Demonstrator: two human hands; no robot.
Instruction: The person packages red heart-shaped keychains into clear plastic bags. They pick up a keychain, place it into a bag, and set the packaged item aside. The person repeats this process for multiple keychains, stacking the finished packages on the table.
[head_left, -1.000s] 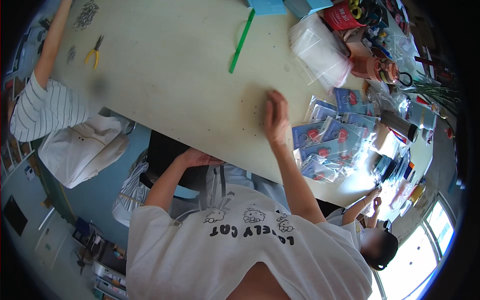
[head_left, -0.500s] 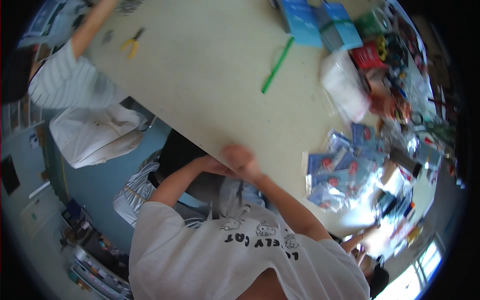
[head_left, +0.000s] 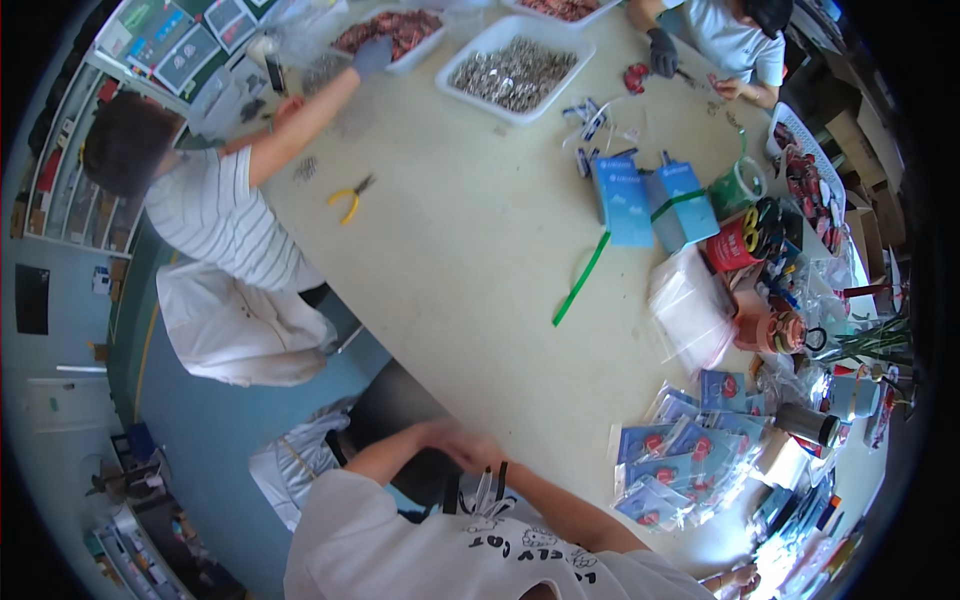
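Note:
My left hand [head_left: 436,436] and my right hand [head_left: 478,452] are close together in front of my body, by the near edge of the table [head_left: 430,300]. Motion smears both, and the fingers cannot be made out. Anything between them is hidden or too blurred to see. Dark and pale cords hang from my white printed shirt [head_left: 510,530] just below the hands. Nearest on the tabletop, to the right, lies a pile of clear packets [head_left: 690,450] with blue cards and small red items inside.
Yellow-handled pliers [head_left: 350,198], a green strap [head_left: 580,280] and blue boxes [head_left: 625,195] lie farther off. A white bin of metal parts [head_left: 515,75] stands at the back. One co-worker [head_left: 220,200] sits at left, another [head_left: 730,45] at far right. A white-draped chair [head_left: 235,320] stands left.
My view has tilted up, bringing the bins and the far co-worker into sight. My hands remain together near the table edge, still blurred. The left co-worker's gloved hand now shows at a bin.

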